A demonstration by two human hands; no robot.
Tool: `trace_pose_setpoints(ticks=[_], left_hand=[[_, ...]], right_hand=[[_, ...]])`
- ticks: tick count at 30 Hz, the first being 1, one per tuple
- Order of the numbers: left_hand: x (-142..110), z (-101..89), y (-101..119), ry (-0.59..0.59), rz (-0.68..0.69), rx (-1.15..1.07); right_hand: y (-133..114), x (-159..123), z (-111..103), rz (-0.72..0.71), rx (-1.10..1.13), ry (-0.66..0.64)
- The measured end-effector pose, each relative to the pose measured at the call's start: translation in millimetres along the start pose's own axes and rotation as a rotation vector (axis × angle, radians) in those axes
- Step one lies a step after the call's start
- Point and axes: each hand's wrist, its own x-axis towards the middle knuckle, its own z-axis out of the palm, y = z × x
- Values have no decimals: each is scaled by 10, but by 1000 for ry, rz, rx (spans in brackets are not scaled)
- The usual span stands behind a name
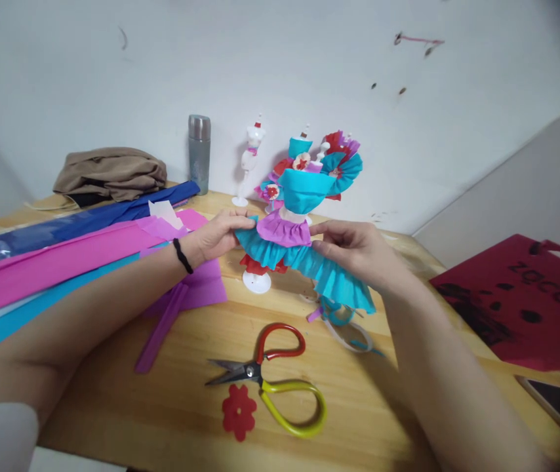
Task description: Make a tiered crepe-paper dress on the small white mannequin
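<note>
Your left hand (218, 236) has its grip closed on one end of the blue ruffle (329, 275), pinched between thumb and fingers. Your right hand (353, 249) pinches the same ruffle farther along its top edge, beside the purple ruffle (284, 231), and the rest slopes down past your fingers to a loose end. The ruffle runs across the waist of the front dress form (305, 190), just under the purple layer; the form leans to your right, and a red frill (260, 265) shows below, near its white base (256, 282).

The step in hand looks like holding the gathered strip against the waist. Moving it from here calls for a light pinch at both points, the top edge kept level under the purple layer and the pleats uncrushed. Pull unevenly and the thin paper could tear or the form tip; whether the strip is fastened anywhere, you can't tell from here.

On the bench (172, 406) in front of you, the scissors (250, 372) lie with their blades slightly apart, the red paper flower (233, 419) just beside them. Sheets of pink paper (63, 262) lie to your left, and more dress forms stand behind by the wall (152, 78).
</note>
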Motion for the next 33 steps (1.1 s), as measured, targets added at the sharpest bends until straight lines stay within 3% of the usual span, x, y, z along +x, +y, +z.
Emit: trace_pose_setpoints(ticks=[8,18,25,33], left_hand=[[18,54,-55,-20,45,-70],[4,20,-51,-6,70,28],[-3,54,-41,39,58,59],[-62,184,12,169,68,307]], right_hand=[[25,-2,10,16,-4,15],[46,8,20,-27,-41,-3],[29,9,32,-50,-64,-29],[73,22,33,-88,-81,-26]])
